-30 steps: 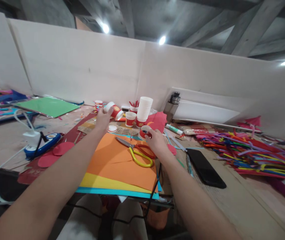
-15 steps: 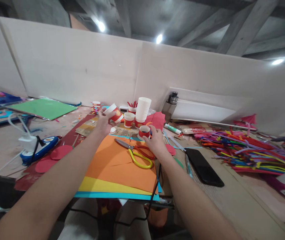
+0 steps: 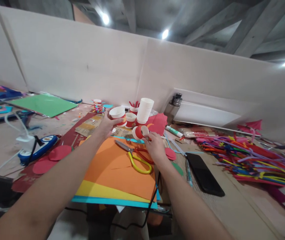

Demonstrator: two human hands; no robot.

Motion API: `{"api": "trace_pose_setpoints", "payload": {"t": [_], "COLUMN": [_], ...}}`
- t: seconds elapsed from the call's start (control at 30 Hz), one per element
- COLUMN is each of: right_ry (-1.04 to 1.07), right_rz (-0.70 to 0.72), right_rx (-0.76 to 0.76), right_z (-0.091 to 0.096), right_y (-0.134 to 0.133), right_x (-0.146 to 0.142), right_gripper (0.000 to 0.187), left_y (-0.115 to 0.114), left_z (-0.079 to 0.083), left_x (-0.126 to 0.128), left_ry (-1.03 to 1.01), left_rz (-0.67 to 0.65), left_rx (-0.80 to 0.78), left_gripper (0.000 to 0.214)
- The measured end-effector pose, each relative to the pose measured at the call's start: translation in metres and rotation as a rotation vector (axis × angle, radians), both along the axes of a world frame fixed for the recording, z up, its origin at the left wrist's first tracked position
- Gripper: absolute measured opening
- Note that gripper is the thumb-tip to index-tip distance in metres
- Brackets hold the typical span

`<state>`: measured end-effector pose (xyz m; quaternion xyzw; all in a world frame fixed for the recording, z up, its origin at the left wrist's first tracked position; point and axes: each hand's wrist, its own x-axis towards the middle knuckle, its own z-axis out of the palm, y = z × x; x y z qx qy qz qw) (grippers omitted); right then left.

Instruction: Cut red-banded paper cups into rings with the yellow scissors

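My left hand [image 3: 106, 126] is closed around a red-and-white paper cup [image 3: 117, 116], whose wide white mouth tilts toward me. Thumb and fingers of my right hand [image 3: 154, 145] pinch the edge of a short red-and-white paper cup [image 3: 138, 132], tipped on its side just above the papers. Behind them stand another small red-and-white cup [image 3: 130, 119] and a tall stack of white cups [image 3: 145, 108]. Scissors with yellow and red handles [image 3: 139, 161] lie below the right hand on an orange paper sheet [image 3: 112, 173].
A black phone [image 3: 204, 175] and colourful pipe cleaners [image 3: 247, 156] lie to the right. At left are a blue-and-white glue gun [image 3: 38, 148], red paper circles [image 3: 59, 152] and a green sheet [image 3: 46, 105]. A black cable [image 3: 154, 193] crosses the table's front edge.
The left cup has turned its mouth toward me and shifted slightly right. My right hand has tipped the short cup from upright onto its side. The view has tilted a little.
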<state>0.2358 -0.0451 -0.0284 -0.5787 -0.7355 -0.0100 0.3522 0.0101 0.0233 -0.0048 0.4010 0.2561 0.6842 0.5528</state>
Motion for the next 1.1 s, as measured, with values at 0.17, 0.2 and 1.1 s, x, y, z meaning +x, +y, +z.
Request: {"api": "trace_pose_setpoints", "payload": {"t": [0.17,0.2,1.1], "right_ry": [0.077,0.068,0.028], "right_rz": [-0.007,-0.015,-0.037], "right_rx": [-0.033,-0.025,-0.12], "right_z": [0.007,0.007,0.004], "right_y": [-0.007,-0.007,-0.005], "right_x": [-0.01,-0.012,-0.012], "right_gripper": [0.015,0.015,0.01], "left_y": [0.006,0.006,0.008], "left_z": [0.0,0.001,0.025], "left_x": [-0.007,-0.008,-0.047], "left_ry": [0.003,-0.002,-0.435], "left_rz": [-0.042,-0.046,0.233], "left_rx": [0.053,0.06,-0.032], "left_gripper": [0.066,0.065,0.066]}}
